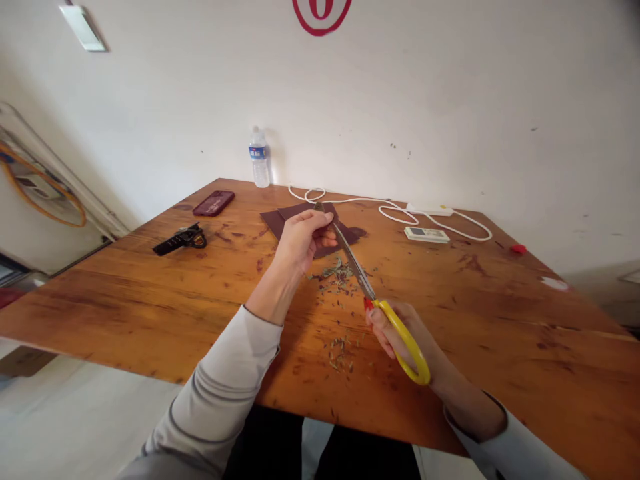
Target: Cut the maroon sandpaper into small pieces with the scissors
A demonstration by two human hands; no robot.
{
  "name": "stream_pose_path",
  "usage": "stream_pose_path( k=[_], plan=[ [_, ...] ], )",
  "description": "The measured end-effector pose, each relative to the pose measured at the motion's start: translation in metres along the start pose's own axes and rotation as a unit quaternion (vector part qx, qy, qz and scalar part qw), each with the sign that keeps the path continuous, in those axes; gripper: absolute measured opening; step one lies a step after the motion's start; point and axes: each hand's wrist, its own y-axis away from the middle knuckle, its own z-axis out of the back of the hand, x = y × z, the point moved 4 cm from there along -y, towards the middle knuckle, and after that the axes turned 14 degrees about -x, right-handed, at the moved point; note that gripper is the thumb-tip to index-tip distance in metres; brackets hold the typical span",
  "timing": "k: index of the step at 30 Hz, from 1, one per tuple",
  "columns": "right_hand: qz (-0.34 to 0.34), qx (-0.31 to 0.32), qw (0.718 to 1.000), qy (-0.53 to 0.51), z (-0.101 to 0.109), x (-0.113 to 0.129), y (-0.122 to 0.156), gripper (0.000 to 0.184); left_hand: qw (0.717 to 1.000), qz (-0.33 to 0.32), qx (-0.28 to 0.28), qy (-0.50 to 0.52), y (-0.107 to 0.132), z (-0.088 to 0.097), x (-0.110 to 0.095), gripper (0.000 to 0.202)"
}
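Note:
My right hand (395,330) grips yellow-handled scissors (356,263), its fingers around the handle. The long metal blades slant up and left, nearly together, with their tips by the fingers of my left hand (303,237). That hand is closed in a pinch above the table; a small dark bit shows at its fingertips, too small to name. Below the blades lies a loose pile of dry grey-green clippings (336,275). Closer to me is a smaller scatter of clippings (340,353). Behind my left hand, dark brown sheets (273,223) lie flat, partly covered by it.
On the wooden table (225,287) are a phone in a dark red case (214,203), a black clip-like object (180,239), a water bottle (259,160), a white remote (427,235), a white power strip with its cord (430,210) and a small red piece (519,249). A wall stands behind.

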Motion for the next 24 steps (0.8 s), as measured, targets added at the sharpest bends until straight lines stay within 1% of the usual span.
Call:
stream_pose_path(
  k=[4, 8, 13, 16, 19, 24],
  plan=[
    [0.003, 0.009, 1.0, 0.005, -0.001, 0.0, -0.002, 0.049, 1.0, 0.008, -0.006, 0.008, -0.001, 0.001, 0.001, 0.016],
    [0.023, 0.027, 0.999, 0.006, -0.001, 0.003, 0.0, 0.055, 1.0, 0.017, -0.011, 0.015, -0.001, 0.0, 0.003, 0.014],
    [0.024, 0.043, 0.999, -0.011, -0.002, 0.002, 0.002, 0.061, 0.999, 0.005, -0.011, 0.037, 0.002, -0.003, 0.006, 0.017],
    [0.027, 0.045, 0.998, -0.021, -0.003, 0.001, 0.001, 0.061, 0.999, 0.0, -0.014, 0.048, 0.004, -0.005, 0.008, 0.017],
    [0.034, 0.035, 0.999, -0.016, -0.003, 0.002, 0.001, 0.061, 0.998, 0.0, -0.033, 0.055, 0.006, -0.006, 0.009, 0.016],
    [0.001, 0.015, 1.0, -0.021, -0.003, 0.003, 0.0, 0.055, 0.997, 0.004, -0.049, 0.056, 0.007, -0.007, 0.01, 0.018]
  ],
)
